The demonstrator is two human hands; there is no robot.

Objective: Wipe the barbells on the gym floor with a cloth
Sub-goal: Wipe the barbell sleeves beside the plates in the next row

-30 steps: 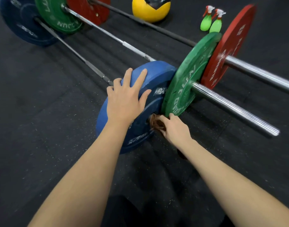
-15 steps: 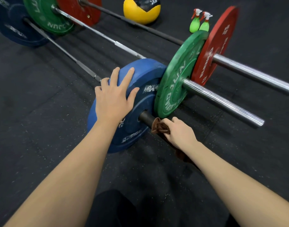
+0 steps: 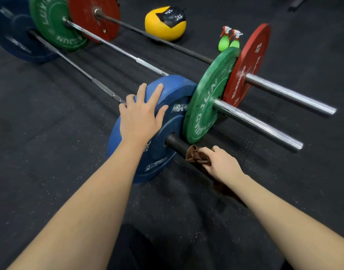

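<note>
Three barbells lie side by side on the black gym floor. The nearest one carries a blue plate [image 3: 163, 133] and a dark sleeve [image 3: 177, 146] pointing toward me. My left hand [image 3: 141, 116] rests flat with straight fingers on the upper rim of that blue plate. My right hand [image 3: 220, 165] grips a bunched brown cloth [image 3: 196, 155] wrapped round the dark sleeve, a short way out from the plate. Beyond stand a green plate [image 3: 208, 98] and a red plate [image 3: 247, 65] on chrome sleeves.
A yellow and black medicine ball [image 3: 165, 23] and two green spray bottles [image 3: 228, 40] sit on the floor behind the bars. The far ends carry blue [image 3: 13, 34], green [image 3: 52, 26] and red [image 3: 93, 18] plates. Black rubber floor [image 3: 50, 152] lies open to the left.
My right hand has slid the cloth along the dark sleeve away from the blue plate, baring more of the sleeve. My left hand stays on the plate.
</note>
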